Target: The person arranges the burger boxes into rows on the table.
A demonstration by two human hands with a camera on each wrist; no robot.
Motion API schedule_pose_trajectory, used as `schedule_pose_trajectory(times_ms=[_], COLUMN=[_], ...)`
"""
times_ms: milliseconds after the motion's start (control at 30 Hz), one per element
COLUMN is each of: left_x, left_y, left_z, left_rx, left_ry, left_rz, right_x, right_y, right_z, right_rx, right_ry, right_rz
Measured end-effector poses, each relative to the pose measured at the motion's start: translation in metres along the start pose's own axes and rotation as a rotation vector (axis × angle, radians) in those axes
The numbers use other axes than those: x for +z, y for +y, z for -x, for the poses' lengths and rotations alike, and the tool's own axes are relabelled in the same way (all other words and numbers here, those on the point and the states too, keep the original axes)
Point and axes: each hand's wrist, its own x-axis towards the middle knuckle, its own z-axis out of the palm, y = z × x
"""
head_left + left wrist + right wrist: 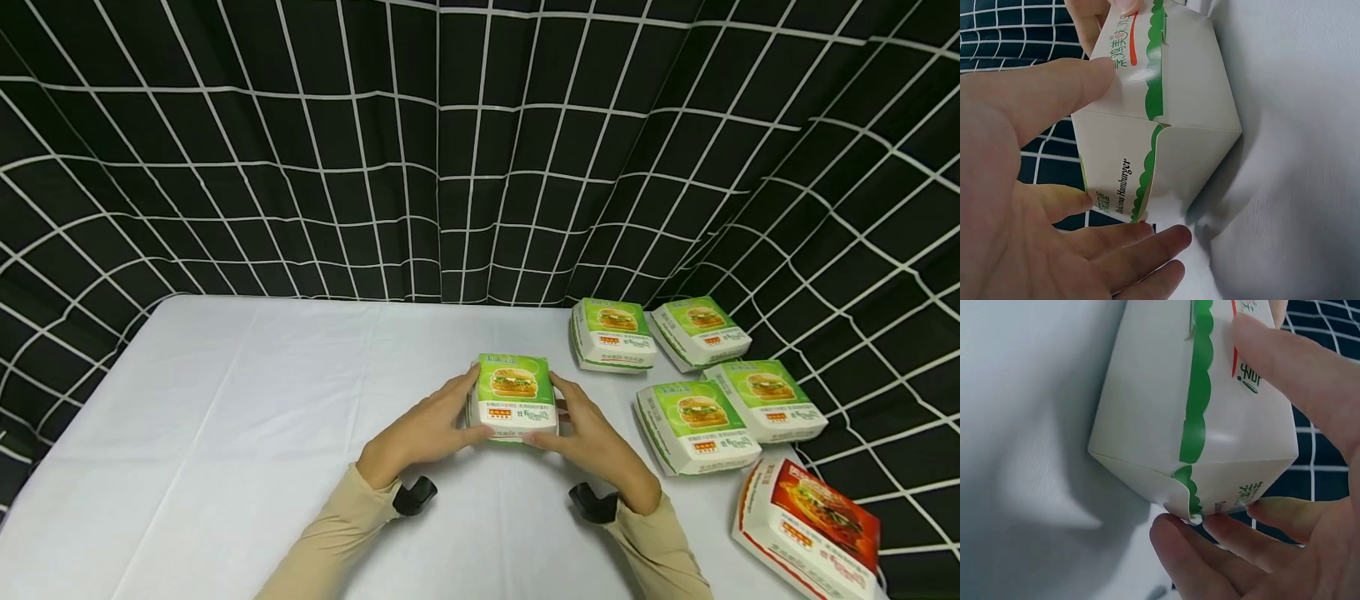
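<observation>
A green-and-white hamburger box (513, 393) sits at the middle of the white table, between both hands. My left hand (427, 423) grips its left side, with the thumb on the front face and the fingers along the side. On the other side, my right hand (596, 437) holds it the same way, thumb in front. In the left wrist view the carton (1119, 150) shows its white lower half and a scalloped green band. A small corner flap on the box (1192, 500) sticks out by the fingers in the right wrist view.
Several more green hamburger boxes (701, 421) stand in a cluster to the right. Nearer on that side is a red hamburger box (810, 533). A black curtain (360, 167) with white grid lines hangs behind the white table (225, 400).
</observation>
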Motion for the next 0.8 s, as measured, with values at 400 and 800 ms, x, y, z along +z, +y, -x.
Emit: schedule_pose_trajectory(times_ms=[400, 800], left_x=[-0.019, -0.045], left_y=[-0.019, -0.032], left_z=[0.014, 0.021], left_rx=[-0.057, -0.08], left_ry=[0.041, 0.013], left_rz=[0.005, 0.025], right_x=[0.018, 0.034], right_y=[-0.023, -0.037], right_z=[-0.025, -0.039], right_rx=[-0.051, -0.067], right_ry=[-0.028, -0.023], right_rz=[0.025, 0.03])
